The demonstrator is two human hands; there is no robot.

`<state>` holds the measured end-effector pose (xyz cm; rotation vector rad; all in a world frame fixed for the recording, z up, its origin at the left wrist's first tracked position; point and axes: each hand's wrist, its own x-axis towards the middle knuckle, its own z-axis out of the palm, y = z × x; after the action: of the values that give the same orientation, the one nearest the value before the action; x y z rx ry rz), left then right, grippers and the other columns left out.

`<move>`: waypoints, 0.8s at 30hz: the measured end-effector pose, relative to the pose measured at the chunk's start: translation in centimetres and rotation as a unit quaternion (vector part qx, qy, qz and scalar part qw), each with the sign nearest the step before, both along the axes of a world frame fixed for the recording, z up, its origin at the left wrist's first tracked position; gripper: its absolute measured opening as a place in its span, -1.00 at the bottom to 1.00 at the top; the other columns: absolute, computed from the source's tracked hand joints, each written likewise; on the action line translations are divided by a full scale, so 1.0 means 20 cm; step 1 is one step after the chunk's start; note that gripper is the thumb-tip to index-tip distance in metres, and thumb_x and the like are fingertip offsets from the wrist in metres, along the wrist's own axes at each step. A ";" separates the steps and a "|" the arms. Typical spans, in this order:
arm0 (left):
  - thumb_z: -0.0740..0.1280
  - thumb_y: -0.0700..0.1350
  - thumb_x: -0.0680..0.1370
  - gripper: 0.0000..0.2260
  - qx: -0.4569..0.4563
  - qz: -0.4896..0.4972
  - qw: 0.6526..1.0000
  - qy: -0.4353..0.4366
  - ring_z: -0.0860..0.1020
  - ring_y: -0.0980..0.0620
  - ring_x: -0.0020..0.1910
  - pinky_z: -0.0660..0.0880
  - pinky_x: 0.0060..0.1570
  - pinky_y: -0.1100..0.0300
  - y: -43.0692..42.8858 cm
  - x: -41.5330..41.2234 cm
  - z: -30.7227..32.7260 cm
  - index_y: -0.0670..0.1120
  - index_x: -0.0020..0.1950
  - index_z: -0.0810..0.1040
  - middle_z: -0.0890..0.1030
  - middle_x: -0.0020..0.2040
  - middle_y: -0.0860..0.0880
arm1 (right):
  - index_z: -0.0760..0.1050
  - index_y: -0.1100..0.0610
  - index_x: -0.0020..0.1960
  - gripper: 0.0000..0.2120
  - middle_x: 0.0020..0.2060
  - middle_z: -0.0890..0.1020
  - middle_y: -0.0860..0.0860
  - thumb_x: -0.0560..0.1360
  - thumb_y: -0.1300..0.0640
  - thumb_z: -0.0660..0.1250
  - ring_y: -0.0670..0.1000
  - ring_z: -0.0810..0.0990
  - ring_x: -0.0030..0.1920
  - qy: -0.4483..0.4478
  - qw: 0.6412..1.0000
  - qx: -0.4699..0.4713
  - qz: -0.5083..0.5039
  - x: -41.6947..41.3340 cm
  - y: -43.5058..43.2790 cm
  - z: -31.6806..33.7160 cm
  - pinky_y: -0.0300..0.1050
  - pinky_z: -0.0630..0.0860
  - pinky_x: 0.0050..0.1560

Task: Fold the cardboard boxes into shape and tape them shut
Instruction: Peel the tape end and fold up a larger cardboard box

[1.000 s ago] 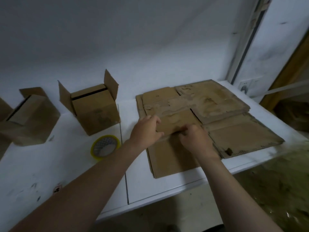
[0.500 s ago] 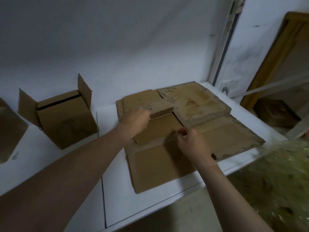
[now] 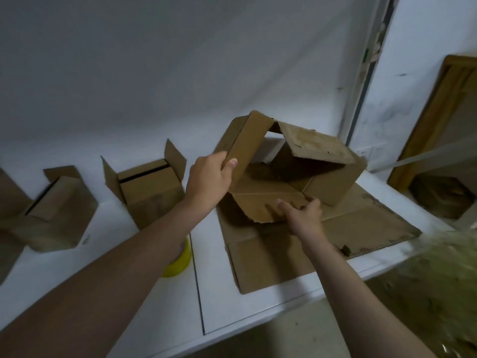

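Observation:
A brown cardboard box (image 3: 327, 182) is half opened up above a flat cardboard sheet (image 3: 361, 228) on the white table (image 3: 232, 301). My left hand (image 3: 209, 182) grips a raised side flap of that box, thumb on its edge. My right hand (image 3: 304, 211) holds the torn front flap near its lower edge, fingers pressed on top. A yellow tape roll (image 3: 180, 262) lies on the table, mostly hidden under my left forearm.
Two folded boxes with open flaps stand to the left, one (image 3: 149, 187) near the middle and another (image 3: 54, 210) further left. A white wall runs behind. A wooden frame (image 3: 438, 120) stands at the right. The table's front edge is close to me.
The top flat box has been lifted off the stack and pulled open into a hollow shape. My left hand rose with a flap; my right hand moved to the front flap.

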<state>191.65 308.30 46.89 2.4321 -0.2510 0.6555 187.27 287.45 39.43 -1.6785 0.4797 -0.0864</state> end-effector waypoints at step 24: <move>0.24 0.04 0.68 -0.84 -0.021 0.036 0.999 -0.020 0.54 0.26 -0.23 0.30 -0.33 0.36 0.67 -0.50 0.25 0.13 -0.07 0.54 0.56 -0.26 0.20 | 0.43 -0.17 0.47 -0.55 -0.12 0.67 0.02 0.65 0.18 0.23 0.07 0.61 -0.20 -0.220 0.875 -0.431 0.013 -0.15 0.16 0.38 0.05 0.62 -0.22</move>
<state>181.56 321.63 51.91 2.4000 -0.1636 0.7337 184.27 290.63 47.04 -2.4412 0.0453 -0.7405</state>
